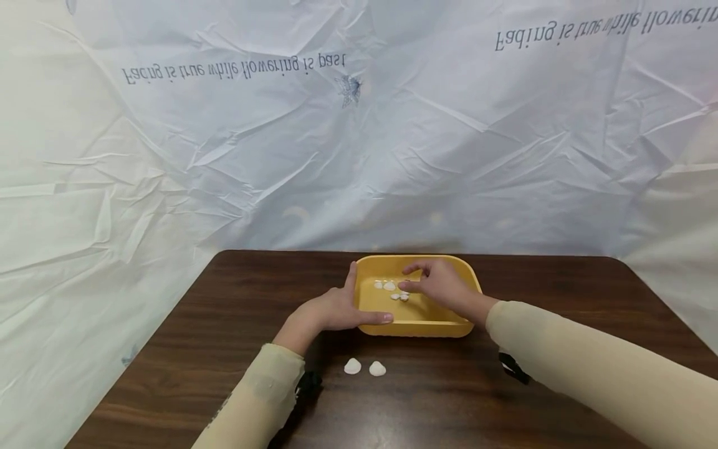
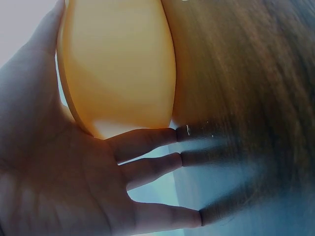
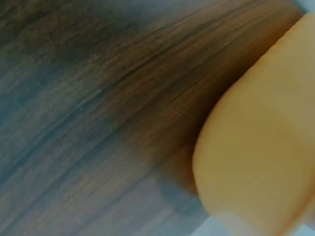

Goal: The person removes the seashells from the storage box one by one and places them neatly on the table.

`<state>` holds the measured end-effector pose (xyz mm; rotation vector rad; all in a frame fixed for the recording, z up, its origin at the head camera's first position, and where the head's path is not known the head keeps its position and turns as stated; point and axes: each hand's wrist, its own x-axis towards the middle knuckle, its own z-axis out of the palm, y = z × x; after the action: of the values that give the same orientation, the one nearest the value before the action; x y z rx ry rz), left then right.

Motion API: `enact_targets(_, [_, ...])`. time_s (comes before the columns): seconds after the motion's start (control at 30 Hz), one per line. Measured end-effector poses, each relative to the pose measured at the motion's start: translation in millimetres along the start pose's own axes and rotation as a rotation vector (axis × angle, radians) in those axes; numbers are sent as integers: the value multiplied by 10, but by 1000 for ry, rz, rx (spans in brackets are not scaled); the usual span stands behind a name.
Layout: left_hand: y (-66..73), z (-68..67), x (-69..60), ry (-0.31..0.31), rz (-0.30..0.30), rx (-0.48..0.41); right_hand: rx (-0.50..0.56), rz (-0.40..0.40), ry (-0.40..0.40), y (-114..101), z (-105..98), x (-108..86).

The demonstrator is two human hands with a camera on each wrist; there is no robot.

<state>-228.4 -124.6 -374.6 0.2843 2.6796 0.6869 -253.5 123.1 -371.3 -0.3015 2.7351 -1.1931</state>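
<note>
A yellow tray point(image 1: 415, 329) stands on the table, with several white seashells point(image 1: 389, 285) lying on its bottom. My left hand point(image 1: 333, 310) rests at its front left corner, thumb straight along the front rim. In the left wrist view, the left hand's straight fingers point(image 2: 142, 142) spread beside the tray's outer wall point(image 2: 120, 64), tips touching the table. Reaching over the right side, my right hand point(image 1: 443, 287) is inside the tray above the seashells. Its thumb and index finger are apart, with nothing visible between them. The right wrist view shows only tray wall point(image 3: 256, 142) and table.
Two more white seashells, a left one point(image 1: 352, 366) and a right one point(image 1: 378, 368), lie side by side on the dark wooden table point(image 1: 269, 274) in front of the tray. A pale printed sheet point(image 1: 359, 156) hangs behind the table's far edge.
</note>
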Motion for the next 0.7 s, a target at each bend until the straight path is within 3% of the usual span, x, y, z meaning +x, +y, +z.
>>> enact_targets(0.2, [-32, -10, 8, -14, 7, -10, 9, 18, -41, 83, 109, 72])
enact_targets(0.5, [-13, -11, 20, -17, -10, -4, 5, -4, -67, 109, 108, 78])
enact_targets(0.7, [-22, -10, 24, -18, -8, -17, -52, -29, -71, 124, 130, 99])
